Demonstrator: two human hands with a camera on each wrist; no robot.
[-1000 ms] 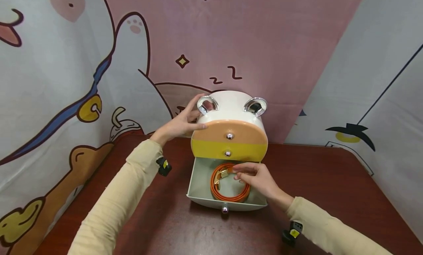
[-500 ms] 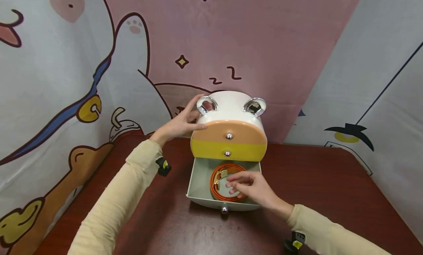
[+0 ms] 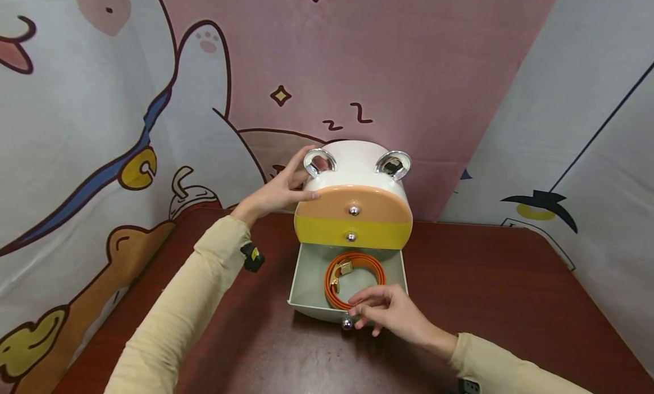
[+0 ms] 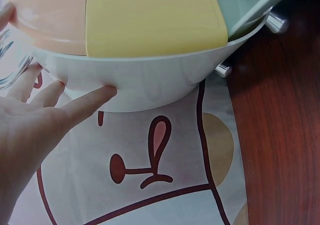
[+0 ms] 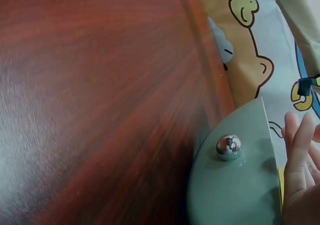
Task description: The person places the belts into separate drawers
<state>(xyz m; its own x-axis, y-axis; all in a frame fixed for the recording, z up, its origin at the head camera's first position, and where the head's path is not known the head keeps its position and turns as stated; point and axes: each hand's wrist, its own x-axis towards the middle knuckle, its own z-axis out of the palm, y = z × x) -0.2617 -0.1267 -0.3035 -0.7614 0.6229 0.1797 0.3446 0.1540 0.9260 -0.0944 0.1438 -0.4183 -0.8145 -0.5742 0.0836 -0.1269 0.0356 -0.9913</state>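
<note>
A small white drawer box with silver ear-like rings stands on the table. Its peach drawer and yellow drawer are closed. The pale green bottom drawer is pulled out, with a coiled orange strap with gold clasps lying inside. My left hand steadies the box's left side, thumb at the front edge; in the left wrist view its straight fingers touch the white wall. Loosely bent, my right hand is over the drawer's front right edge, fingertips close by the silver knob, holding nothing.
The dark red-brown wooden table extends to both sides of the box. A cartoon-printed cloth hangs right behind it. Small silver feet show at the box's base in the left wrist view.
My right hand has moved from beside the strap toward me, over the front edge of the green drawer and near its knob. The strap stays in place, and my left hand has not moved.
</note>
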